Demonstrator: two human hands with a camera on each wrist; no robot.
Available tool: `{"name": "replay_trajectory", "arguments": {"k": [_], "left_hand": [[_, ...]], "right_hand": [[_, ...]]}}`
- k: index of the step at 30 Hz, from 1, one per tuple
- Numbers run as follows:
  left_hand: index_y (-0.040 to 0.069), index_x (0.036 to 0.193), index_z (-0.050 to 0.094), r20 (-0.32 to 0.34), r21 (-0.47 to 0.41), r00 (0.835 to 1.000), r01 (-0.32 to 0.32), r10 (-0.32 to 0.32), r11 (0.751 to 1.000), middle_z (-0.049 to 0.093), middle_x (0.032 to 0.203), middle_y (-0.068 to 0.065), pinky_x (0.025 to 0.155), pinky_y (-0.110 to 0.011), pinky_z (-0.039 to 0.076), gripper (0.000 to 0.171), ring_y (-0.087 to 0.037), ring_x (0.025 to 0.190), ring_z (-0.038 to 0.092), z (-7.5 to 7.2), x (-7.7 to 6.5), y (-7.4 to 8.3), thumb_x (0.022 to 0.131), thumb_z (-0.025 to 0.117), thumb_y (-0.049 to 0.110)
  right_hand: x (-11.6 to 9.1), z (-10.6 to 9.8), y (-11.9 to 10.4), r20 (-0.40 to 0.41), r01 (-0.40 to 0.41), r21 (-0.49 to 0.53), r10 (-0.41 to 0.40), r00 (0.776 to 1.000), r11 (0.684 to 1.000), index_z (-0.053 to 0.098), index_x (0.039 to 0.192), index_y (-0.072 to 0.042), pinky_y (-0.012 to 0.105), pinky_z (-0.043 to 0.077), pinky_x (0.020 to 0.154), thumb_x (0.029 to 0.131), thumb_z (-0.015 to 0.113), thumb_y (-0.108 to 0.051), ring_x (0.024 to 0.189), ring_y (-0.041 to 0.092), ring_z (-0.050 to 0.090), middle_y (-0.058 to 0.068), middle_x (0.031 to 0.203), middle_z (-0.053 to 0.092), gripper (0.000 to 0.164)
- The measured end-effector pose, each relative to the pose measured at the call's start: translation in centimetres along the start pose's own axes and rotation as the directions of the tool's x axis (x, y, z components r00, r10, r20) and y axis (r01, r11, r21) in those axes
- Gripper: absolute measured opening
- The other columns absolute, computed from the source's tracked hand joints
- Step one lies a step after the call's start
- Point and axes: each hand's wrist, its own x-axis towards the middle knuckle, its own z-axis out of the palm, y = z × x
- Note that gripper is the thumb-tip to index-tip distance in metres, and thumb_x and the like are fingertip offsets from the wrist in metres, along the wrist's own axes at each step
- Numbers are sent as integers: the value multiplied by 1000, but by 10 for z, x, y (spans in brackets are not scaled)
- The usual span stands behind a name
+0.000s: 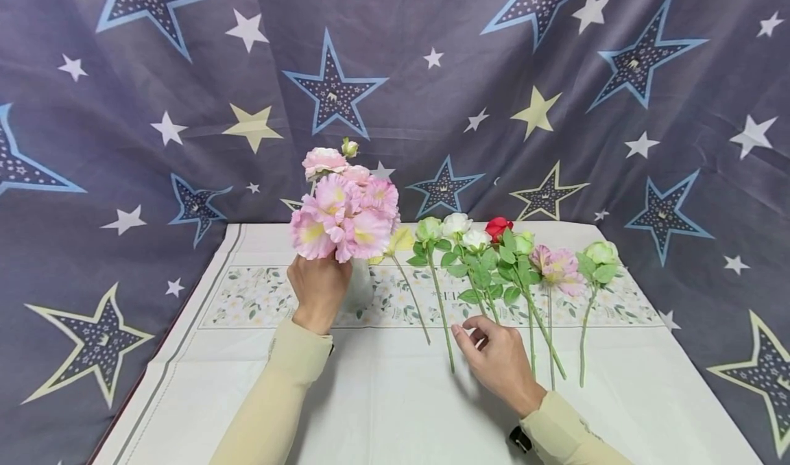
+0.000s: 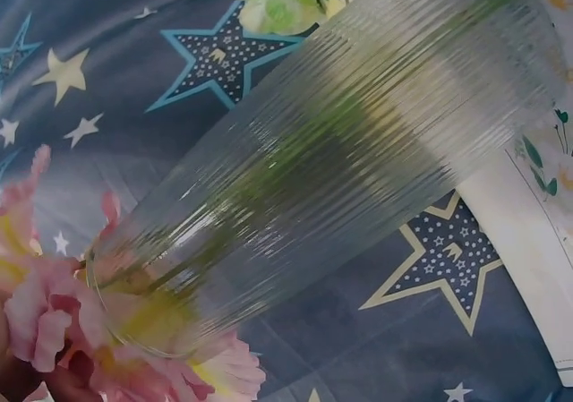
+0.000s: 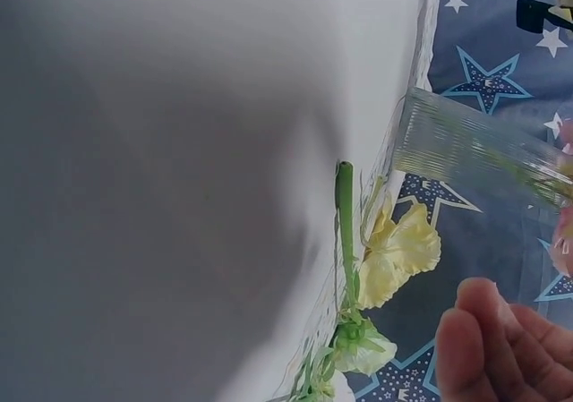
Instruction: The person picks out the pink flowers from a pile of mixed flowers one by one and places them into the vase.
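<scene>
My left hand [image 1: 321,290] holds a pink-and-yellow ruffled flower [image 1: 345,218] just under its bloom, at the mouth of a ribbed clear glass vase [image 2: 340,169]. Petals hide most of those fingertips. Green stems show through the vase's wall, and paler pink blooms [image 1: 324,160] with a small bud [image 1: 350,147] stand behind the ruffled one. My right hand [image 1: 500,362] hovers over the white table, fingers loosely bent and nothing between them. Closest to it lie the stem ends of a light green rose [image 1: 428,230] and of white roses [image 1: 457,224].
Along the table's back lie a yellow flower [image 1: 402,239], a red rose [image 1: 498,228], another pink ruffled flower [image 1: 558,269] and a green rose [image 1: 601,252], stems pointing forward. A floral printed band [image 1: 247,300] crosses the white cloth. A star-patterned curtain [image 1: 395,74] hangs behind.
</scene>
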Motion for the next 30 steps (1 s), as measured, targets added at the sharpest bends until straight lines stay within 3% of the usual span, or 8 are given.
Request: {"name": "replay_trajectory", "arguments": {"k": [7,12,18,24,30], "left_hand": [[9,59,47,-14,75,998,-60,61,995,53,57,-15,37,-51,39,29,-41,49,53,11,-1,-2,75,68,-6],[9,61,49,-8,97,998,-63,64,993,53,55,-15,39,-50,38,28,-39,47,51,10,-4,0,76,69,-4],[1,80,66,-18,41,998,-54,54,998,62,74,-16,47,-53,49,14,-40,61,60,8,-18,4,83,77,9],[-3,109,69,-71,-8,997,-42,41,999,68,102,-19,60,-54,57,38,-41,81,68,6,-33,7,84,81,23],[3,107,71,-94,-41,993,-74,69,996,69,103,-18,55,-51,56,36,-39,73,67,2,-44,10,82,82,26]], "right_hand": [[-1,-1,-1,4,-8,1,8,1000,1000,74,86,-17,20,49,52,92,79,-25,53,-4,55,-14,62,61,11],[-1,-1,0,2,1,3,-1,1000,1000,74,86,-17,20,48,51,92,79,-25,52,-5,54,-14,62,60,11],[-1,-1,0,5,1,13,-1,1000,1000,74,87,-17,20,48,50,92,78,-24,52,-5,54,-13,62,60,10],[-1,-2,0,24,-26,17,26,999,1000,75,89,-16,20,49,50,93,77,-27,53,-3,56,-12,64,62,12],[1,-3,2,26,-31,3,31,999,1000,74,89,-14,20,49,50,93,77,-26,53,1,57,-10,63,63,13]]}}
